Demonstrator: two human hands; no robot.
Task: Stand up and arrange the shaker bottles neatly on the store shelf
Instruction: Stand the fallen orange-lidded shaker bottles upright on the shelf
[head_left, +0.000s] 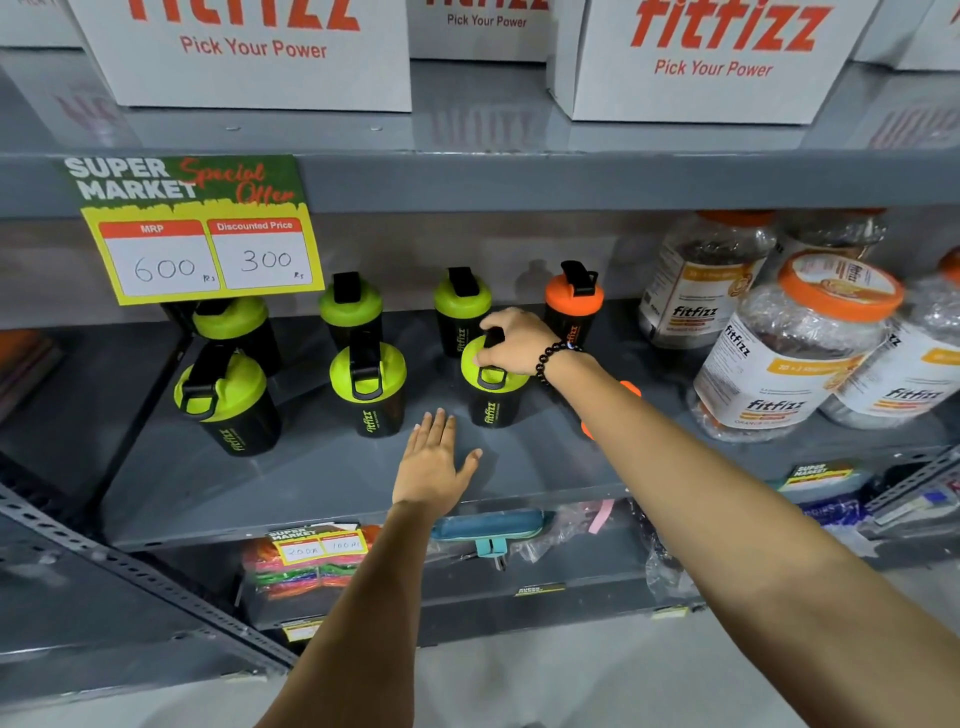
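Altogether — six green-lidded shakers (493, 387), one orange-lidded shaker (573, 306)

Bare front strip of the grey metal shelf (311, 483) open for reaching, upright green-lidded black shaker bottles (370, 389) in rows with gaps between, clear orange-lidded jars (795, 348) crowding the right, yellow price sign (208, 244) overhanging the back-left bottle

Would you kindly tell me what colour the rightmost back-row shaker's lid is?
Orange lid, clearest in the head view.

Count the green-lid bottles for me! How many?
6. Back row: one under the price sign, then and. Front row: left, middle, and one under the right hand. More may be hidden.
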